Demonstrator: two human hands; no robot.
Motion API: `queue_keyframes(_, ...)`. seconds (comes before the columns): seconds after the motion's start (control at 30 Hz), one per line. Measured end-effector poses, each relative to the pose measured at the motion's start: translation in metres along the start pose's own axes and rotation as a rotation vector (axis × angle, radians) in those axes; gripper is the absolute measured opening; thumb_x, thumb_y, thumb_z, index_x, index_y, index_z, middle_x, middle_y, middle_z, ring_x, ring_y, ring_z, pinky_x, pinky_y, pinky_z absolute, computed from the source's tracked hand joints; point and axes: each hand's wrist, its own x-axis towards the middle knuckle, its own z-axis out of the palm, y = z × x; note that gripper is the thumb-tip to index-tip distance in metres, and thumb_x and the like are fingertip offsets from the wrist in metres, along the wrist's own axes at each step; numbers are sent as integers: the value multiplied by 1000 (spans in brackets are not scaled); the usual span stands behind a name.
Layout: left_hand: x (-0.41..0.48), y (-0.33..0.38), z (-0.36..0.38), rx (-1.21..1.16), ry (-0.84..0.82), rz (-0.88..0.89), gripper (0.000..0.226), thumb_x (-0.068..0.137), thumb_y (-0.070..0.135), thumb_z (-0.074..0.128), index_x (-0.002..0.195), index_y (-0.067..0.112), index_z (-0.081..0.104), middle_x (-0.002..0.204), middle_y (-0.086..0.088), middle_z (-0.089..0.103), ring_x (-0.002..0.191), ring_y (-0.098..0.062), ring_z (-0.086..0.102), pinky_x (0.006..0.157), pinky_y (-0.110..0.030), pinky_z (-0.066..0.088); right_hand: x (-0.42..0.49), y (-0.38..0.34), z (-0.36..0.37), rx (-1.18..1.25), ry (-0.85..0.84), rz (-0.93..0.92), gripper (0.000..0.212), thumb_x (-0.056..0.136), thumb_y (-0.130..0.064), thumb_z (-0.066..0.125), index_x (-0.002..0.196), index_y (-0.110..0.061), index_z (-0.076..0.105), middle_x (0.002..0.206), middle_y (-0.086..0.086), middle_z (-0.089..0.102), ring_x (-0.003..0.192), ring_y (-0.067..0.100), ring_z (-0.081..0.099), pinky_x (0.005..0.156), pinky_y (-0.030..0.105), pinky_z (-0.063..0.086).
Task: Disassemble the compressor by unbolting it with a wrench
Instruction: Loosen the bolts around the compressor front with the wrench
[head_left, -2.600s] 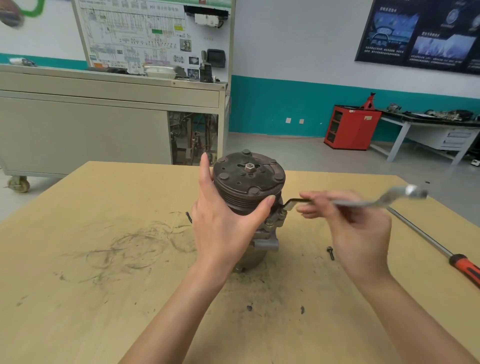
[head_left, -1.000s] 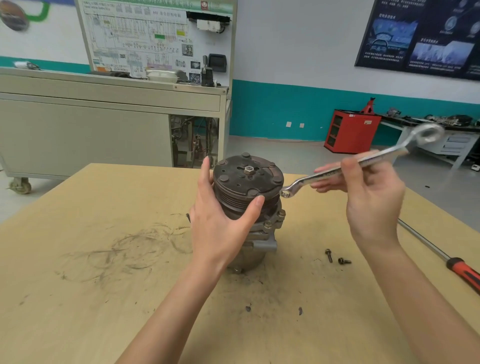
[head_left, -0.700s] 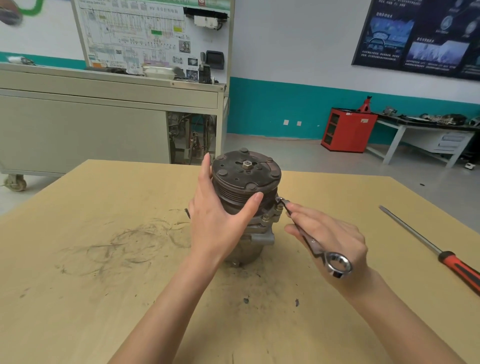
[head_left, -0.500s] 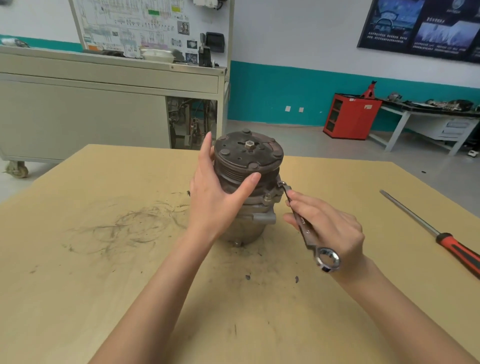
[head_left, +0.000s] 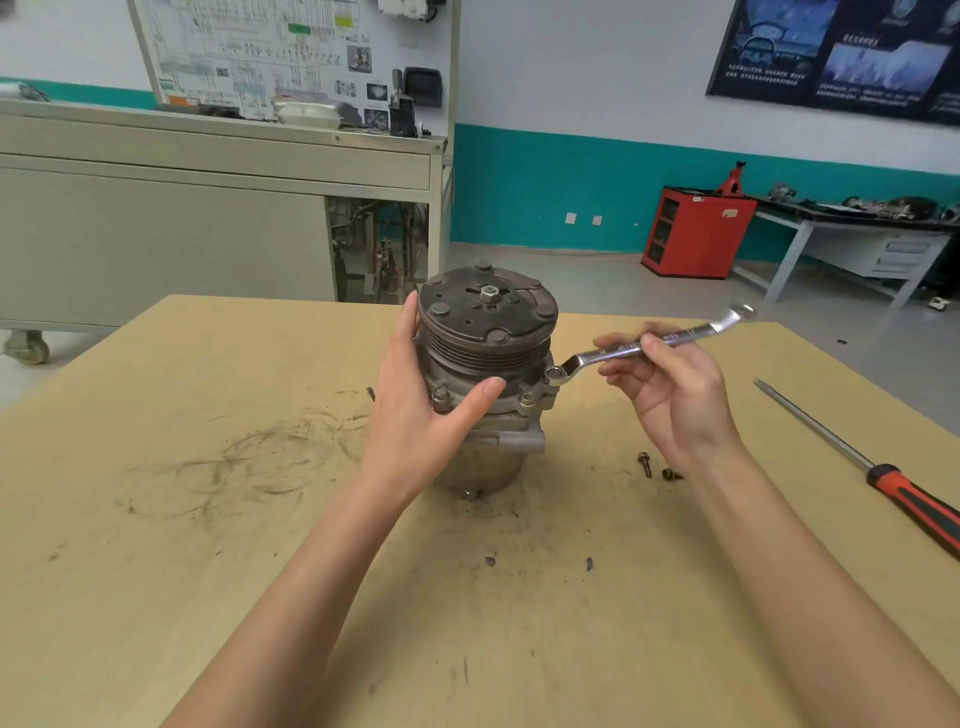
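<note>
While left hand (head_left: 418, 415) holds compressor (head_left: 488, 325) | right hand (head_left: 675, 395) swung wrench (head_left: 618, 349) rightward

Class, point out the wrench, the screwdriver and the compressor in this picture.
wrench (head_left: 605, 354), head view, on its shaft near the ring end.
screwdriver (head_left: 906, 498), head view, on its handle.
compressor (head_left: 467, 322), head view, on its top plate.
</note>
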Motion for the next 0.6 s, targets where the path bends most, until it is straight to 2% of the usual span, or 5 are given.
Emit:
queue_keyframes(0.13,0,0,2,-22,18,-1,102,74,56,66,155,23,12,157,5,28,143,-10,29,117,-44,29,47,-2,-15,62,-245,258,1,87,-7,50,88,-7,50,81,10,70,64,16,64,62,23,53)
queue_keyframes(0.27,0,0,3,-35,28,10,106,70,66,61,154,22,13,155,4,30,142,-11,31,116,-45,31,85,6,-4,29,-383,473,17,83,-10,58,98,-5,53,82,7,68,71,13,65,66,22,54)
queue_keyframes(0.47,-1,-2,3,-56,14,10,106,69,66,62,154,24,14,155,5,30,141,-11,32,115,-45,33,101,14,12,-134,-365,546,35,84,-12,59,116,4,61,107,14,63,86,21,55,72,23,48)
queue_keyframes(0.53,-1,-2,3,-61,10,8,106,69,67,62,154,25,13,155,6,30,141,-10,32,115,-45,33,95,12,13,-126,-318,519,32,90,-9,54,119,4,58,101,13,66,83,19,64,68,23,54)
queue_keyframes(0.6,-1,-3,3,-64,4,6,106,69,67,62,154,25,13,155,6,30,141,-10,32,115,-45,33,86,2,15,-113,-245,454,17,94,-4,49,107,-1,58,86,10,68,70,15,67,61,21,54)
